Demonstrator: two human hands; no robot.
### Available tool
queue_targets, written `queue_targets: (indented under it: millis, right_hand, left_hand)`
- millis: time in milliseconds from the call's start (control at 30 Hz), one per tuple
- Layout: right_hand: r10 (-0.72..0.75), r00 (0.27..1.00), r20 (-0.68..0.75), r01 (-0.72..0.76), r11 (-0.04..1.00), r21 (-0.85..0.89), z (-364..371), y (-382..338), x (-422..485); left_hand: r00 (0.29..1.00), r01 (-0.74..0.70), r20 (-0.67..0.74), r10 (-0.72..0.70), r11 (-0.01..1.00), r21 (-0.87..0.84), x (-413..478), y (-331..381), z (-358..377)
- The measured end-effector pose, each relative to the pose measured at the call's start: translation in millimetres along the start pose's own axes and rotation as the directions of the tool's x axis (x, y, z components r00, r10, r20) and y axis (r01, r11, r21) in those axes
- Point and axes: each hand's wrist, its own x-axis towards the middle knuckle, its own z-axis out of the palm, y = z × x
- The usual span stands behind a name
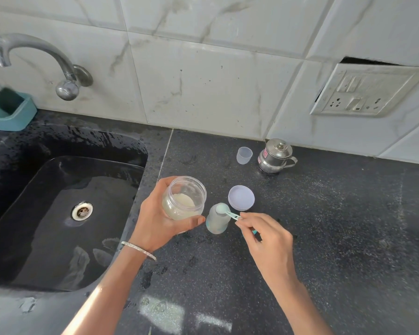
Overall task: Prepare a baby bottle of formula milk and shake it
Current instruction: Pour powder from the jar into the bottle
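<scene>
I see a black sink (34, 213) at left, wet, steel drain (82, 210) in its floor. Curved chrome tap (34, 56) on the marbled white tile wall (203, 81) above. Teal holder (12, 114) at the sink's back left corner, something dark green inside. Speckled dark surface (324, 238) at right; small lidded steel pot (273, 155) stands by the wall. Switch-and-socket plate (365, 90) sits skewed, a dark gap above it.

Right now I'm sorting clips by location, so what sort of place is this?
Most likely a home kitchen: a dark speckled worktop with a black sink set into it, a chrome tap on the tiled wall, and a small lidded steel pot.
</scene>
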Motion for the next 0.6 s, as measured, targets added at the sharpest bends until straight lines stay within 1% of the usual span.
queue_targets:
  millis: [133, 267, 333, 367, 400, 433, 467, 533, 600]
  right_hand:
    - [-0.004, 1.000, -0.017, 0.004, 1.000, -0.001, 0, 1, -3]
    - [0.046, 0.999, -0.009, -0.046, 0.997, 0.064, 0, 2, -5]
    - [0.145, 0.989, -0.005, -0.143, 0.978, 0.151, 0, 0, -5]
    - [0.240, 0.971, 0.006, -0.235, 0.947, 0.220, -1, -1, -4]
    - [0.356, 0.934, 0.035, -0.350, 0.888, 0.299, -1, -1, -3]
    - [0.470, 0.879, 0.077, -0.461, 0.800, 0.385, -2, -1, -1]
    - [0.564, 0.816, 0.125, -0.548, 0.688, 0.476, -3, 0, 1]
    - [0.694, 0.682, 0.230, -0.643, 0.420, 0.640, -6, 3, 6]
    - [0.765, 0.543, 0.346, -0.674, 0.151, 0.723, -9, 7, 11]
  left_hand:
    - [1.000, -0.005, 0.005, 0.005, 1.000, -0.013, 0, 0, 1]
    - [1.000, 0.000, 0.009, 0.000, 1.000, -0.018, 0, 0, 1]
    - [1.000, 0.001, 0.009, -0.001, 1.000, -0.017, 0, 1, 1]
    - [1.000, 0.003, 0.010, -0.003, 1.000, -0.020, -1, 1, 1]
    - [1.000, 0.003, 0.011, -0.003, 1.000, -0.022, -1, 1, 1]
    - [1.000, 0.003, 0.011, -0.003, 1.000, -0.023, -1, 1, 1]
    - [1.000, 0.003, 0.011, -0.002, 1.000, -0.023, -2, 2, 1]
    - [1.000, 0.005, 0.012, -0.004, 1.000, -0.024, -2, 3, 1]
    - [1.000, 0.008, 0.015, -0.008, 0.999, -0.038, -4, 4, 2]
